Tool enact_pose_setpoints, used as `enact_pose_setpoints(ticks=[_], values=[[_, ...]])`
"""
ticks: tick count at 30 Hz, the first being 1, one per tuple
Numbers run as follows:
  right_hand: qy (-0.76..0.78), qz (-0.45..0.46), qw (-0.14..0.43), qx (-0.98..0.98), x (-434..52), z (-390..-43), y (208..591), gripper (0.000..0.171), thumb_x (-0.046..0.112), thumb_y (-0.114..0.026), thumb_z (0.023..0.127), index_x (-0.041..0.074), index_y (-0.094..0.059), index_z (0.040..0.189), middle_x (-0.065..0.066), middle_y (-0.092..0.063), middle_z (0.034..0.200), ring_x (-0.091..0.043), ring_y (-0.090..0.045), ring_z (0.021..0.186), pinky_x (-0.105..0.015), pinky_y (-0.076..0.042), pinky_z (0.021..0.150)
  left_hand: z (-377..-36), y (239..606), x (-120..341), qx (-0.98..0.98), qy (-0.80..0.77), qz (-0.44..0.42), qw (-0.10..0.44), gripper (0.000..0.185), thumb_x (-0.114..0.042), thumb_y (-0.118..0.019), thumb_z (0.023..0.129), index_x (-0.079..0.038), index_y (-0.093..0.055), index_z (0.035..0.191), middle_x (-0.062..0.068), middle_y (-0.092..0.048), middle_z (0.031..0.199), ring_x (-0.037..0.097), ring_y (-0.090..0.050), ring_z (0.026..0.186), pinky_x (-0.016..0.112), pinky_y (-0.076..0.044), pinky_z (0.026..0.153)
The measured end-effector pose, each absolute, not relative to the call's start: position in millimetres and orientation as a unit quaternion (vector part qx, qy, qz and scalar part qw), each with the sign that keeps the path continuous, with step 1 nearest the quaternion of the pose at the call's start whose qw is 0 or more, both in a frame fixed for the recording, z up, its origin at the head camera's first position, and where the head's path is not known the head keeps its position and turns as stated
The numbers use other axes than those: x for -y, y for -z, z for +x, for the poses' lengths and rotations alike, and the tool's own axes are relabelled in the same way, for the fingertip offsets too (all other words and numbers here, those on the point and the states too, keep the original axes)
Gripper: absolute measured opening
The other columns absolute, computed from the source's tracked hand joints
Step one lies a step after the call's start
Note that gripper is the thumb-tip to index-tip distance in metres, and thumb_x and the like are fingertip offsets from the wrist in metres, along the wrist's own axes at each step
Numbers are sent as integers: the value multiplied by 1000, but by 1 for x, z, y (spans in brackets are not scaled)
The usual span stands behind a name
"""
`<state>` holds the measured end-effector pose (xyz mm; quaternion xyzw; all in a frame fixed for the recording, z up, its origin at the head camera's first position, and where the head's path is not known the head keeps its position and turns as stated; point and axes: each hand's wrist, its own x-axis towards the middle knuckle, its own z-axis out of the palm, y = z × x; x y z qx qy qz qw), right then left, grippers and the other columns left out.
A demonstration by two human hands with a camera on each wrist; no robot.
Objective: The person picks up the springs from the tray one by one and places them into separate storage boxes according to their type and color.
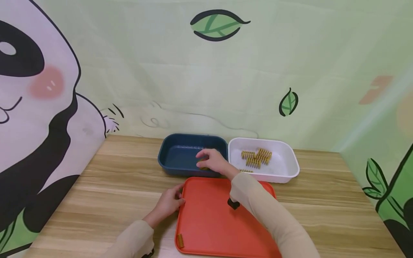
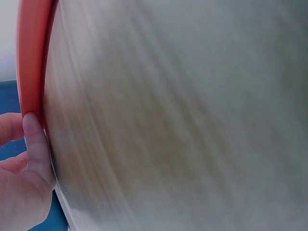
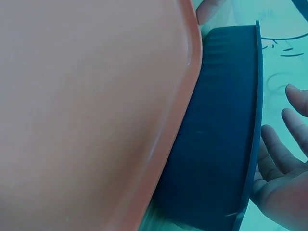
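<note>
My right hand (image 1: 213,160) hangs over the dark blue bin (image 1: 177,172), fingers spread loosely in the right wrist view. Just under its thumb, a gold coil spring (image 1: 204,168) shows, partly hidden by the hand. At the red tray's (image 1: 209,215) upper left corner, my left hand (image 1: 169,202) holds the rim, thumb against the side and fingers bent around the corner. A single gold spring (image 1: 180,240) lies in the tray's lower left corner. Several more gold springs (image 1: 253,163) lie in the white bin (image 1: 287,175).
Both bins stand side by side behind the tray on a wooden table (image 1: 122,168). A printed cloth backdrop (image 1: 155,89) with a panda and leaves rises behind them. My right forearm (image 1: 267,211) crosses above the tray.
</note>
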<state>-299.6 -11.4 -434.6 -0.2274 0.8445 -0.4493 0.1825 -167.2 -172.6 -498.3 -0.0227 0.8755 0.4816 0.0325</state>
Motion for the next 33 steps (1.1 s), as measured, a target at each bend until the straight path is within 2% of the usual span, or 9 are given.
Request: enact_pose_setpoints(ticks=[4,14,24,33], values=[[450,-242,178,-841,11,-295,433,30,11,-65,78,4,-60,107,-12,-58,108,-21,-55,90,-29,-49,75,-168,499,174,-874,-485,-19,37,49,4,-60,76,1,-47,124,5,-48,71,11,-45,52,23,-43,46],[442,-282,174,-834,8,-281,426,29,11,-64,78,2,-60,106,-16,-59,103,-18,-52,84,-22,-46,69,-169,500,176,-871,-488,-27,53,51,1,-61,77,-1,-46,126,5,-49,73,12,-46,54,24,-45,47],[438,-316,174,-824,2,-269,418,30,11,-64,79,-1,-59,107,-18,-58,109,-24,-53,91,-23,-46,78,-170,497,177,-872,-483,-29,68,53,0,-62,76,-2,-46,126,5,-50,73,13,-45,52,24,-43,47],[455,-339,185,-802,-1,-257,419,28,10,-64,79,-1,-60,105,-18,-59,104,-15,-53,83,-21,-46,76,-171,498,178,-866,-494,-32,73,53,0,-62,76,-2,-46,126,5,-50,72,13,-44,50,24,-43,46]])
